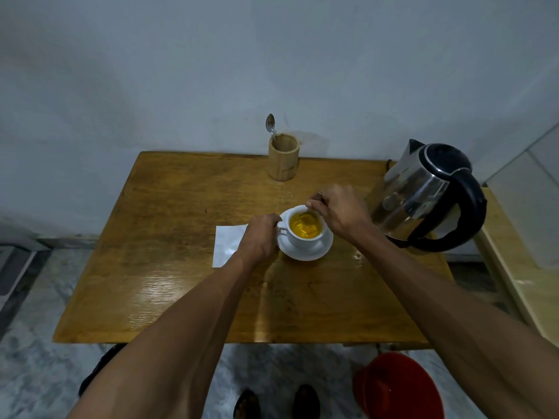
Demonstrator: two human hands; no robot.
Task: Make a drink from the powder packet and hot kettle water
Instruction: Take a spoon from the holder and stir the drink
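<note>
Head view: glossy wooden table (169,285) against a bluish-grey wall (181,71), marbled floor below. White cup (303,241) of yellow drink sits on a saucer (305,252) mid-table. Left hand (260,237) is curled closed at the cup's handle, which it hides. Right hand (338,211) pinches a spoon (310,218) dipped in the drink; its handle is mostly hidden, its bowl blurred. White packet (225,244) lies just left of the saucer, partly under the left hand. Steel kettle (423,195) stands at right, near the right hand. Wooden holder (283,156) with a second spoon (270,125) at the back edge. Red bin (396,388) on the floor, cut off at the bottom.
</note>
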